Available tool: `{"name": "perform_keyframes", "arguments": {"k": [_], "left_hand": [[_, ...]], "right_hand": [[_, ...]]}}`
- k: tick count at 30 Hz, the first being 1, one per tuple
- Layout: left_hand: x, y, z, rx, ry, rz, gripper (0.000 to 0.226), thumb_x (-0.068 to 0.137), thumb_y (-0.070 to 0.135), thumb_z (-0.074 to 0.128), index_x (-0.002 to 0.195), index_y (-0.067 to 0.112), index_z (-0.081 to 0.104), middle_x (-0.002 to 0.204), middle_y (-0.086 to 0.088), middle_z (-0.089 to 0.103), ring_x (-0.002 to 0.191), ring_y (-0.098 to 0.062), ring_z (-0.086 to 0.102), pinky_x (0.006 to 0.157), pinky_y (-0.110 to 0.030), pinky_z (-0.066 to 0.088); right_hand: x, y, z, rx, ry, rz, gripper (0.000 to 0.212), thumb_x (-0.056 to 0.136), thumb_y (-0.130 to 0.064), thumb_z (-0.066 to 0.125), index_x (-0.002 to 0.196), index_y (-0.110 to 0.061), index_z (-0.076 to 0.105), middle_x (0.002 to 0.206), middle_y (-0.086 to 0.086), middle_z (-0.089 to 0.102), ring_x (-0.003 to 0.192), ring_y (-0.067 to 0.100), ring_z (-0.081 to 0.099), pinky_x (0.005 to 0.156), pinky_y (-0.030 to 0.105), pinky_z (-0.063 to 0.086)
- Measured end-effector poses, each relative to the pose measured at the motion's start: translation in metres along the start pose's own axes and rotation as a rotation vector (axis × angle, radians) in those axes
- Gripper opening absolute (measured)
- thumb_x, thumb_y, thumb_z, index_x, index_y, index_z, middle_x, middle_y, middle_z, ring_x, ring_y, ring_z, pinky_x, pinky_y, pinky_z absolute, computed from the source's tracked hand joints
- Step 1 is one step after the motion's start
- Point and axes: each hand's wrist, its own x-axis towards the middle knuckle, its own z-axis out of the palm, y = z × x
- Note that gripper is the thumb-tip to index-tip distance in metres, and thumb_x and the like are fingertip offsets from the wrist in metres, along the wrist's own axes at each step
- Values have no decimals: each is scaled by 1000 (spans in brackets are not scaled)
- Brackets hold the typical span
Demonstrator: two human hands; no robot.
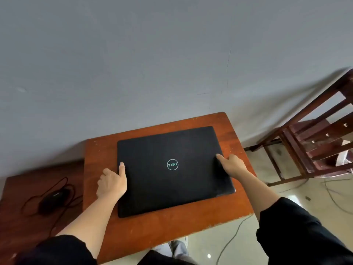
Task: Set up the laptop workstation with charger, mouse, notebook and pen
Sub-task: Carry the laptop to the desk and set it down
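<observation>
Head view shows a closed black laptop (172,169) lying flat on a small reddish wooden table (235,203). The left hand (111,183) clasps its left edge, thumb on the lid; the right hand (232,165) clasps its right edge, thumb likewise on top. Left of the left hand's hold, well apart, a black charger (53,200) with looped cable sits on a darker, lower table (17,232). Right of the right hand's hold stands a wooden chair (315,138).
</observation>
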Motion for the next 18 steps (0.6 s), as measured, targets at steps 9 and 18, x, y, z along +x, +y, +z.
{"name": "perform_keyframes", "arguments": {"k": [9, 18], "left_hand": [[23, 9, 5, 153, -166, 34, 88, 90, 68, 5, 127, 2, 51, 108, -16, 63, 94, -31, 61, 67, -38, 43], [24, 11, -7, 195, -180, 75, 88, 89, 71, 13, 134, 4, 49, 123, -13, 61, 107, -29, 59, 76, -36, 44]], "right_hand": [[5, -10, 10, -32, 14, 43, 71, 85, -73, 34, 111, -9, 51, 97, 5, 57, 86, 25, 56, 69, 35, 45], [-2, -10, 16, -26, 2, 86, 78, 76, -83, 35, 106, -13, 54, 96, 4, 59, 83, 24, 56, 68, 34, 45]]}}
